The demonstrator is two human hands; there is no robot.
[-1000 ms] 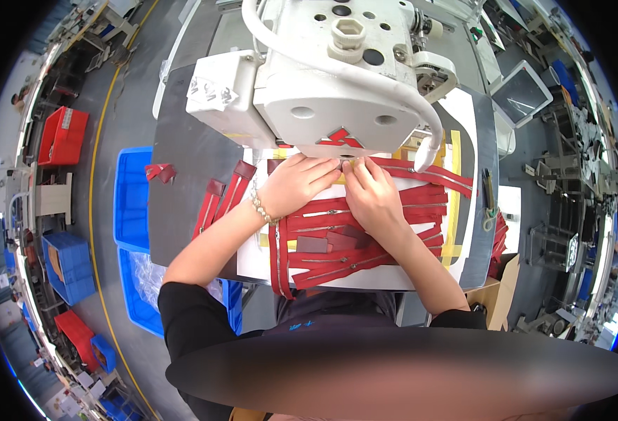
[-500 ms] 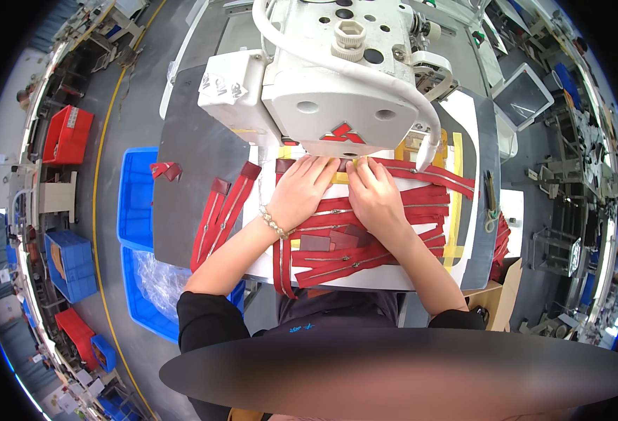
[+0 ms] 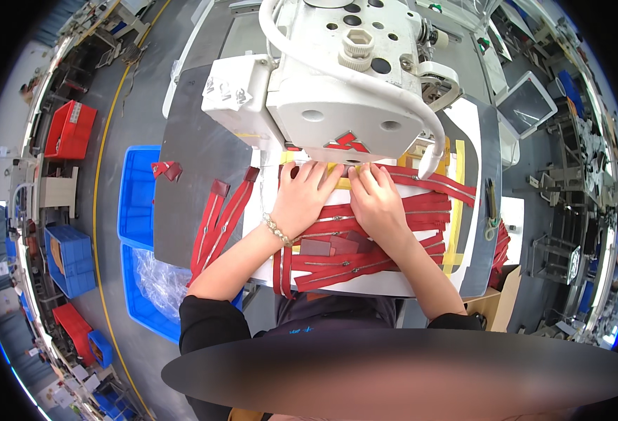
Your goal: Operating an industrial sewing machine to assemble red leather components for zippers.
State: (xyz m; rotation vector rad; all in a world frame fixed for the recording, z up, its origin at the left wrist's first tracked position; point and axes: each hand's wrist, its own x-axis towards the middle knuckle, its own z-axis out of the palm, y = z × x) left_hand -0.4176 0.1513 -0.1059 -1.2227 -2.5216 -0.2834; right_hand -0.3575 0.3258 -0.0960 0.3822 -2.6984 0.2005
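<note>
Plainly, the zippers are deep red with pale metal teeth. At left, a pair of red zippers [image 3: 204, 231] with darker square end tabs slants across the grey table [image 3: 190, 140]. Further right, a loose pile of red zippers [image 3: 428, 207] lies below the hands, and a red strip [image 3: 449, 188] runs rightward from the fingertips, beneath the front of the white machine head [image 3: 344, 116].

The left hand [image 3: 302, 200] lies palm down, fingers extended and slightly apart, tips on red material at the strip's line; its thumb is hidden, so I cannot tell whether it pinches. The right hand [image 3: 378, 207] has its fingers bent close together, tips touching the strip; whether they clamp it cannot be told.

As for markings, a pale label sits on the red bin [image 3: 67, 137], printed stickers [image 3: 226, 92] on the machine's side box, a red emblem [image 3: 347, 142] on its front, and small blue lettering [image 3: 300, 330] on the dark garment.
</note>
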